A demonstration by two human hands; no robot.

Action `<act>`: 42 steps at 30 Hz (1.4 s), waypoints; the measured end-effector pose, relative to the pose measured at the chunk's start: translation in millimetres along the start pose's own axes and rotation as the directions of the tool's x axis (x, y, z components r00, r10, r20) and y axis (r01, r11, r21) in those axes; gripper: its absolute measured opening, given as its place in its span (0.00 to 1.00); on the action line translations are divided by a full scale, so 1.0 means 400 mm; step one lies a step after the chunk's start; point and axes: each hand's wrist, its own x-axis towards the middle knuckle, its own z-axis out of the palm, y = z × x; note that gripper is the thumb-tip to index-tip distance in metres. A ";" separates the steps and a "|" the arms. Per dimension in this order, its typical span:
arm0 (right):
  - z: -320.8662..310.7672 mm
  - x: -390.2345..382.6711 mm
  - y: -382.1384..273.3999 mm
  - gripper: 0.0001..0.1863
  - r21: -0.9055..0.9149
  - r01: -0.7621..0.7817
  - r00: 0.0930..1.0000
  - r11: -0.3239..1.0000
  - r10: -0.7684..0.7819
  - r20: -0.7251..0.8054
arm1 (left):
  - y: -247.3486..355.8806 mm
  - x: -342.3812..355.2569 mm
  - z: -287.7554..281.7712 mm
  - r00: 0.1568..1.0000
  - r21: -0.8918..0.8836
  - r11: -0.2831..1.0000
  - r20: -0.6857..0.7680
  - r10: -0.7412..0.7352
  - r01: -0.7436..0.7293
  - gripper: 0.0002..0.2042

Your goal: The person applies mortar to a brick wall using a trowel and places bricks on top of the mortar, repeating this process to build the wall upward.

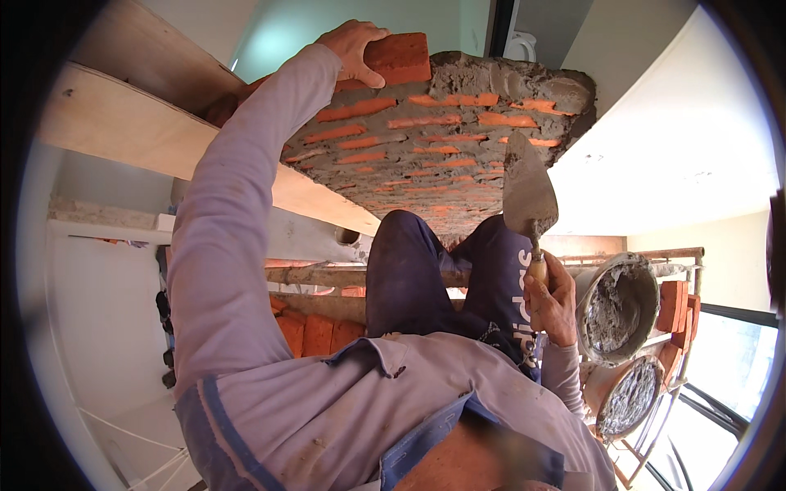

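Note:
My left hand [357, 54] grips a red brick [401, 59] that sits on the top course of the brick wall [442, 139], at its left end. Thumb and fingers reach over the brick from its left side. Grey mortar [512, 80] is spread along the wall top to the right of that brick. In my right hand [554, 299] is a pointing trowel [530, 192], held by its wooden handle with the blade up, in front of the wall's right part. Some mortar clings to the blade near the handle.
Two buckets, one of mortar [616, 309] and another with grey contents [630, 398], stand at the right beside stacked bricks [673, 307]. More bricks [315, 329] lie at lower left near scaffold pipes [327, 278]. A wooden board [123, 123] runs along the wall's left side.

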 end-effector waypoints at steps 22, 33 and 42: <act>0.357 0.427 -0.512 0.18 -0.589 0.806 0.461 0.059 -0.687 0.562 | -0.204 -0.163 0.065 0.978 -0.237 0.964 -0.138 -0.158 0.123 0.37; 0.446 0.466 -0.494 0.14 -0.590 0.803 0.481 0.084 -0.676 0.559 | -0.187 -0.192 0.082 0.927 -0.310 0.950 -0.348 -0.138 0.026 0.34; 0.460 0.496 -0.475 0.14 -0.627 0.778 0.498 -0.039 -0.570 0.654 | -0.184 -0.185 0.049 0.962 -0.306 0.941 -0.181 -0.204 0.142 0.36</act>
